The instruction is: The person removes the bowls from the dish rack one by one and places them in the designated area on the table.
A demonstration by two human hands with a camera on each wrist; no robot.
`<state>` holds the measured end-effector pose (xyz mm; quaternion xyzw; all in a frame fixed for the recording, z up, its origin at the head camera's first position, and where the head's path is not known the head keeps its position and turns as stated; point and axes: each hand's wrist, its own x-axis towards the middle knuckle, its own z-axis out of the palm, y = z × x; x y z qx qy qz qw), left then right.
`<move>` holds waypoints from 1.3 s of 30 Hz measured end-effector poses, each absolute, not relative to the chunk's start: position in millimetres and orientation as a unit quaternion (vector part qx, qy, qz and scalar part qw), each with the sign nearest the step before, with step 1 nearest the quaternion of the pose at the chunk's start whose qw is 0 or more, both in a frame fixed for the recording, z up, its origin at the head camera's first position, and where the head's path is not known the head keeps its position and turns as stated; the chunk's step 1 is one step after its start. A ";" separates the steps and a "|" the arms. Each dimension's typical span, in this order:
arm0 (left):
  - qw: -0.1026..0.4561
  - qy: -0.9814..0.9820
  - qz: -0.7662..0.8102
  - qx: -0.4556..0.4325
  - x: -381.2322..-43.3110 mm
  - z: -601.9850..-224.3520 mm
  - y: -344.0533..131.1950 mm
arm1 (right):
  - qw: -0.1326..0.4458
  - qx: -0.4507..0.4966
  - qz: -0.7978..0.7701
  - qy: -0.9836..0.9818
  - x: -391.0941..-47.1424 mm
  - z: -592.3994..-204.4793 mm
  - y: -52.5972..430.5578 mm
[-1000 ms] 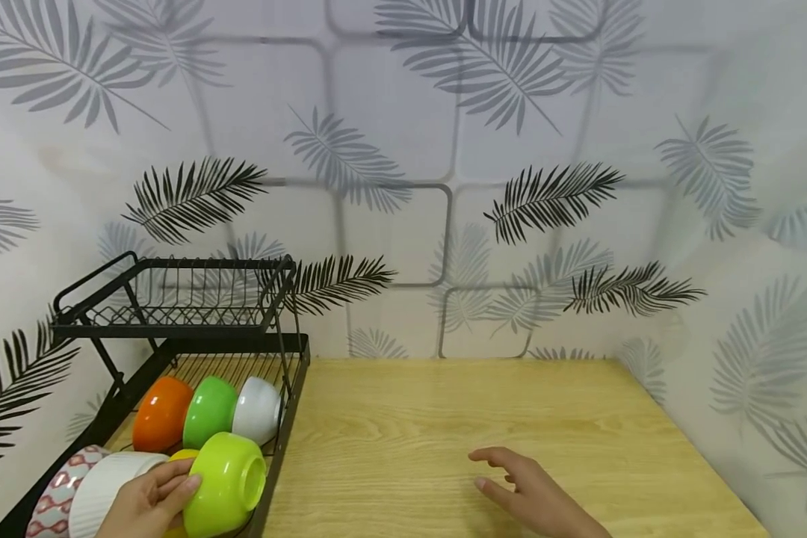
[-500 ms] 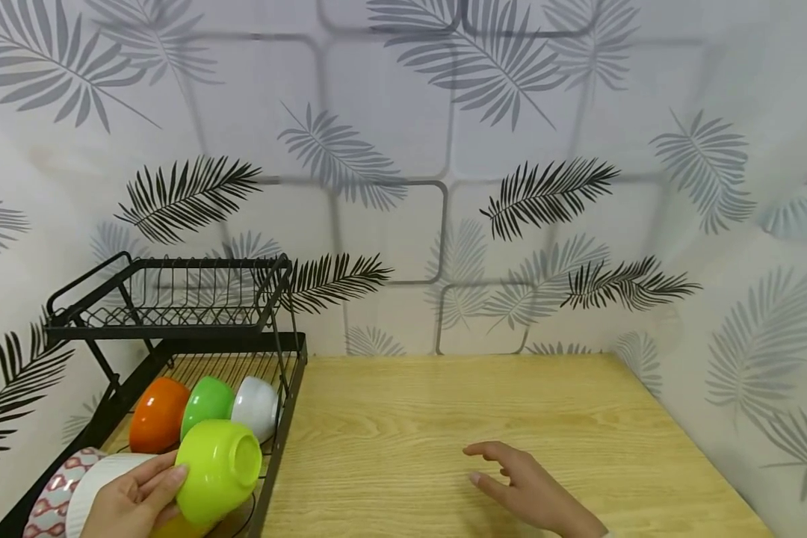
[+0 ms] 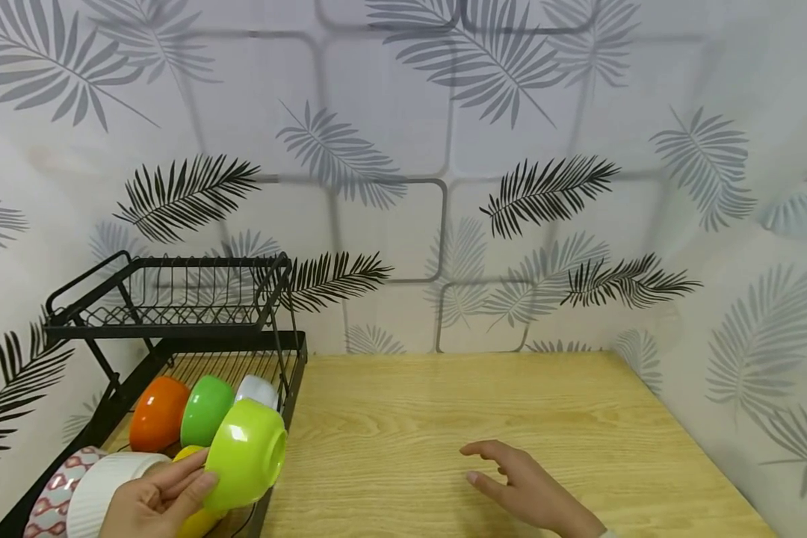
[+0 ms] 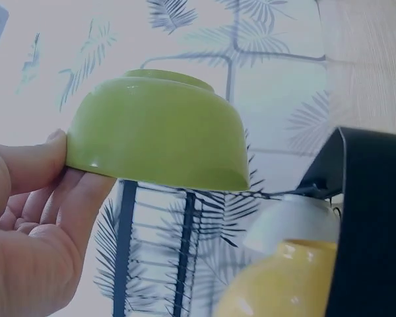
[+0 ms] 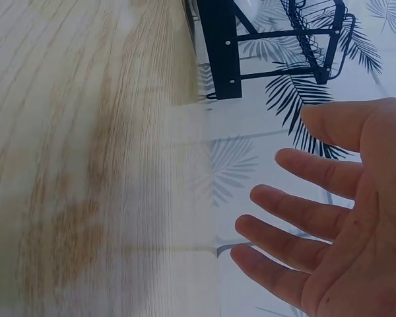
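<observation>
My left hand pinches the rim of a lime-green bowl, thumb on one side and fingers on the other. In the left wrist view the bowl appears foot-side up, clear of the rack. Below it a yellow bowl shows in part. Beside the hand stand a white ribbed bowl and a red-patterned white bowl. Over the wooden table my right hand hovers with relaxed fingers, holding nothing; its spread fingers show in the right wrist view.
A black two-tier dish rack stands on the left. Its lower tier holds an orange bowl, a green bowl and a white bowl in a row. The wooden table extends right, up to a leaf-patterned wall.
My left hand has lifted the lime-green bowl up and to the right, uncovering part of the yellow bowl and now covering part of the small white one. The right hand has barely moved.
</observation>
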<state>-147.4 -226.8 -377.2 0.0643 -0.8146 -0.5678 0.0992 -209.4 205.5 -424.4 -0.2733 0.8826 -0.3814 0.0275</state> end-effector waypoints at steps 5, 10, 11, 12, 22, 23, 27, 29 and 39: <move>0.158 -0.798 -0.581 -0.008 -142.3 -379.8 -204.9 | 0.039 -0.272 -0.383 0.882 -208.4 -423.1 204.2; 0.214 -0.771 -0.594 -0.085 -137.1 -382.3 -186.4 | 0.047 -0.278 -0.388 0.877 -206.8 -421.1 203.3; 0.220 -0.770 -0.591 -0.099 -135.9 -381.9 -183.5 | 0.049 -0.280 -0.390 0.876 -206.6 -420.6 203.2; 0.229 -0.769 -0.585 -0.119 -134.9 -381.3 -180.8 | 0.050 -0.281 -0.390 0.876 -206.3 -420.3 203.1; 0.314 -0.805 -0.405 -0.298 -134.3 -376.3 -161.1 | 0.053 -0.287 -0.386 0.875 -204.6 -419.8 199.6; 0.308 -0.816 -0.387 -0.300 -134.6 -376.2 -159.0 | 0.055 -0.288 -0.386 0.875 -204.1 -419.6 199.1; 0.276 -0.855 -0.318 -0.303 -136.2 -374.3 -149.5 | 0.071 -0.285 -0.398 0.869 -202.2 -417.5 198.4; 0.278 -0.861 -0.290 -0.312 -136.7 -373.2 -144.1 | 0.081 -0.278 -0.410 0.865 -201.2 -416.7 198.7; 0.310 -0.858 -0.187 -0.366 -140.9 -376.5 -122.9 | 0.044 -0.276 -0.404 0.871 -193.9 -415.6 196.9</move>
